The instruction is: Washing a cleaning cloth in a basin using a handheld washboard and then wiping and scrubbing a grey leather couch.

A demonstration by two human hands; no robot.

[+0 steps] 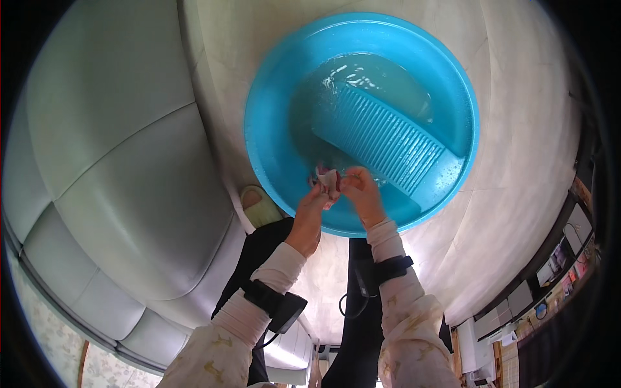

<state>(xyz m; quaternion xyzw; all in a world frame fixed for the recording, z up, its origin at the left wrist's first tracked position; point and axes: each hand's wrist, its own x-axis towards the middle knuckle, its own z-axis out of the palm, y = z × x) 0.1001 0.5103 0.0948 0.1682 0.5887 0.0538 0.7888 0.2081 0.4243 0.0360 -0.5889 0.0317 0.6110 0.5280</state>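
Note:
A large round blue plastic basin (271, 53) stands on the floor before me, with cloudy water (388, 77) in it. A ribbed blue washboard (388, 140) slopes from the basin's right rim down into the water. Over the near part of the basin, my left hand (308, 213) grips a small wet cloth, pale with dark red parts (330, 180), between thumb and fingers. My right hand (363, 194) pinches the cloth's right edge; its fingers are slightly blurred. Both hands are left of the washboard's lower edge.
A grey leather sofa (145, 194) runs along the left. My foot in a pale yellow-green slipper (262, 208) is between sofa and basin. Black devices are strapped on my left forearm (276, 303) and right forearm (393, 269). A low cabinet with household items lines the far right.

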